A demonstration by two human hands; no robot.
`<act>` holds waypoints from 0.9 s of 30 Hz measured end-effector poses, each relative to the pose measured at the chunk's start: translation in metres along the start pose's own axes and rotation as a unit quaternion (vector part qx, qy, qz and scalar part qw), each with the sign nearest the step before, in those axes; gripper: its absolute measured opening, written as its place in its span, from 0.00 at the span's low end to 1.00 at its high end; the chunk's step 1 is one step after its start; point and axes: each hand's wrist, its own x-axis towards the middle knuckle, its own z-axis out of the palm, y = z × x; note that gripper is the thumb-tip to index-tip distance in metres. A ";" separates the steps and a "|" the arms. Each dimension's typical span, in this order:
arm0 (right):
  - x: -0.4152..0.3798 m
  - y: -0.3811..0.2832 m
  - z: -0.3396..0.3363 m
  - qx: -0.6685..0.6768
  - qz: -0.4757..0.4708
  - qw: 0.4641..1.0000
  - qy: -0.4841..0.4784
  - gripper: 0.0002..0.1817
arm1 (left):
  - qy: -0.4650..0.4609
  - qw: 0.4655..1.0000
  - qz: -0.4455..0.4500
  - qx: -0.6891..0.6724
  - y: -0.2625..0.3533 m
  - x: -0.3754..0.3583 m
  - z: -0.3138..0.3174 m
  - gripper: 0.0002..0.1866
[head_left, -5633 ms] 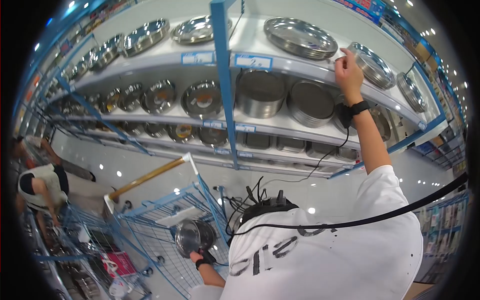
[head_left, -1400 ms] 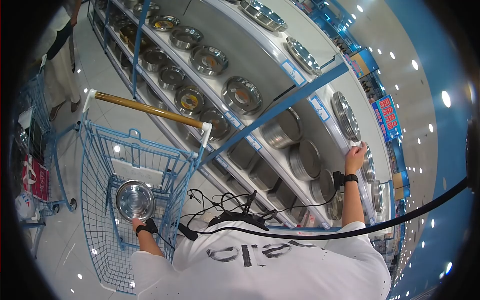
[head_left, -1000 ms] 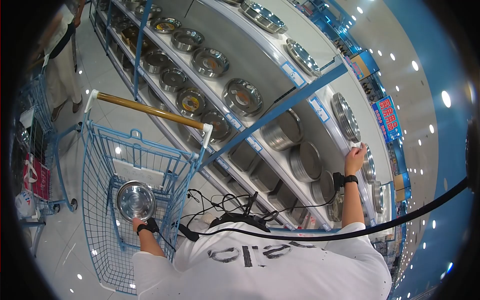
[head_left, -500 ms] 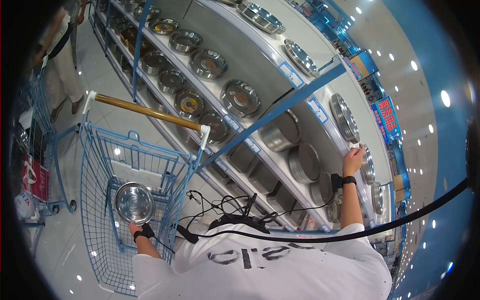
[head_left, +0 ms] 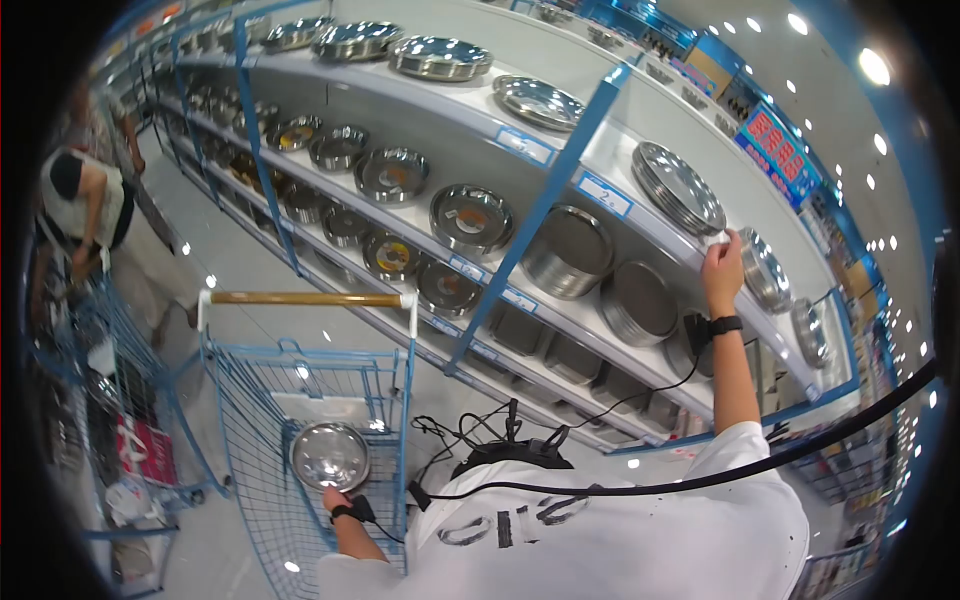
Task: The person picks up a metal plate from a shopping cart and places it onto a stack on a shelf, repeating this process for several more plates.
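Observation:
Over the cart, my left hand [head_left: 337, 498] grips the near rim of a round shiny metal bowl [head_left: 330, 457]. My right hand [head_left: 723, 266] is raised to the upper shelf, its fingers at the lower edge of a stack of round metal plates [head_left: 678, 188]. Whether those fingers grip a plate or only touch it is too small to tell. Right of that hand, another plate stack [head_left: 765, 268] lies on the same shelf. A price label [head_left: 604, 195] is fixed to the shelf front, left of my right hand.
A blue wire cart [head_left: 308, 355] with a brown handle stands below me. Shelves hold stacked round pans [head_left: 568, 252] and trays. At the left, a person [head_left: 95, 205] leans over another cart [head_left: 130, 350]. A black cable [head_left: 640, 491] crosses my shirt.
The view has turned, so the shelves and cart sit differently. The person at the left now shows bent over the other cart. My left hand still holds the bowl; my right hand remains by the plates.

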 end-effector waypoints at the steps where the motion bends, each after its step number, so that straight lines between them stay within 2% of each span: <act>1: 0.003 0.001 -0.002 0.012 -0.007 1.000 -0.027 0.18 | 0.030 0.998 0.030 -0.050 0.002 -0.002 0.004 0.24; 2: 0.008 0.004 -0.003 0.019 0.013 0.999 -0.024 0.18 | 0.037 0.977 0.129 0.166 0.013 -0.010 -0.004 0.27; 3: 0.012 0.008 -0.003 0.035 0.011 0.998 -0.042 0.19 | 0.077 0.994 0.065 -0.035 0.025 -0.024 0.003 0.27; 4: 0.015 0.014 -0.004 0.051 0.007 0.997 -0.060 0.19 | 0.068 0.995 0.056 -0.046 0.029 -0.020 -0.004 0.27; 6: 0.019 0.012 -0.009 0.067 0.025 0.996 -0.048 0.19 | 0.032 0.980 0.138 -0.138 0.048 -0.044 -0.004 0.27; 7: 0.019 0.009 -0.010 0.076 0.021 0.996 -0.041 0.20 | 0.036 0.985 0.122 -0.116 0.078 -0.093 -0.001 0.27; 9: 0.018 0.010 -0.010 0.102 0.034 0.994 -0.025 0.20 | 0.029 0.973 0.171 -0.154 0.089 -0.092 -0.007 0.26; 11: 0.016 0.011 -0.009 0.129 0.042 0.991 -0.011 0.21 | 0.016 0.963 0.232 -0.136 0.101 -0.090 -0.016 0.25; 12: 0.014 0.012 -0.007 0.127 0.033 0.991 -0.003 0.21 | 0.030 0.957 0.242 -0.158 0.121 -0.117 -0.009 0.24; 13: 0.013 0.012 -0.007 0.125 0.023 0.992 0.006 0.21 | 0.014 0.962 0.256 -0.094 0.140 -0.144 -0.006 0.23; 15: 0.014 0.011 -0.009 0.144 0.037 0.989 0.013 0.22 | -0.072 0.949 0.259 -0.166 0.175 -0.200 0.012 0.22; 19: 0.014 0.016 -0.011 0.155 0.037 0.987 0.000 0.22 | -0.126 0.935 0.288 -0.161 0.225 -0.278 0.058 0.19; 21: 0.015 0.022 -0.009 0.150 0.024 0.988 -0.025 0.22 | -0.179 0.920 0.329 -0.117 0.249 -0.317 0.090 0.17; 23: 0.016 0.026 -0.011 0.158 0.020 0.987 -0.003 0.21 | -0.333 0.873 0.336 -0.118 0.278 -0.363 0.126 0.16; 24: 0.017 0.028 -0.015 0.162 0.010 0.986 -0.029 0.21 | -0.401 0.844 0.340 -0.105 0.294 -0.372 0.144 0.16; 26: 0.019 0.036 -0.023 0.143 -0.009 0.989 -0.047 0.19 | -0.451 0.779 0.436 0.004 0.321 -0.413 0.180 0.15; 27: 0.021 0.040 -0.025 0.146 0.005 0.989 -0.032 0.19 | -0.494 0.787 0.364 -0.063 0.331 -0.440 0.205 0.15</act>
